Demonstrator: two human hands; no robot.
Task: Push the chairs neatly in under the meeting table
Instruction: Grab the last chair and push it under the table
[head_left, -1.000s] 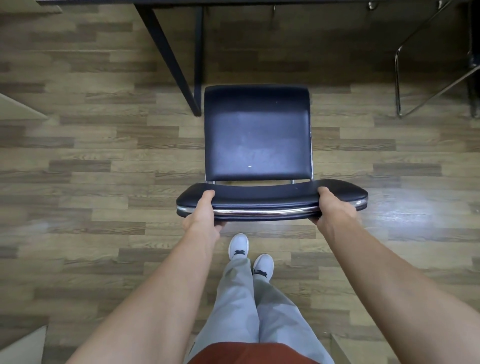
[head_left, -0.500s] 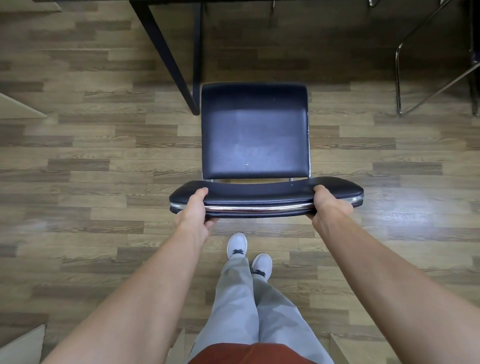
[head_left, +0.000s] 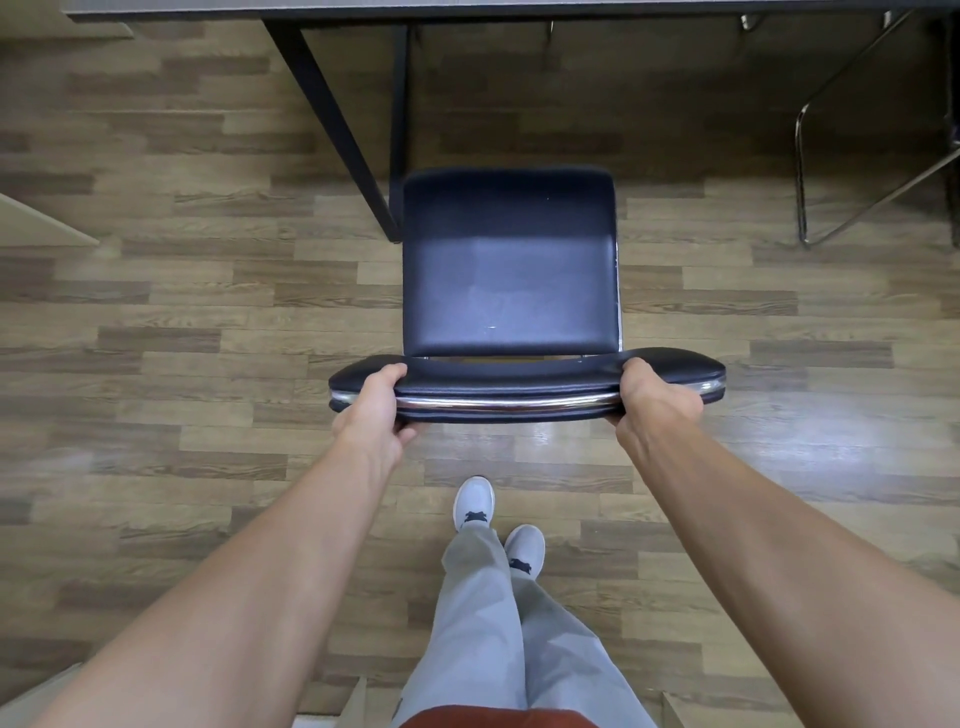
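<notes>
A dark blue padded chair (head_left: 509, 270) with a chrome-trimmed backrest (head_left: 524, 384) stands on the wood floor right in front of me, seat facing the meeting table (head_left: 363, 8) along the top edge. My left hand (head_left: 371, 410) grips the backrest's left end, fingers curled over its top. At the right end my right hand (head_left: 657, 402) grips the backrest the same way. The seat's front edge lies level with the black table leg (head_left: 337, 124), just to its right.
Another chair's chrome frame (head_left: 841, 156) stands at the upper right under the table. A pale panel edge (head_left: 41, 223) juts in at the left. My feet in white shoes (head_left: 498, 525) stand behind the chair on the laminate floor.
The chair has slid a little forward toward the table, with both hands still gripping the backrest. The table edge has come into view at the top.
</notes>
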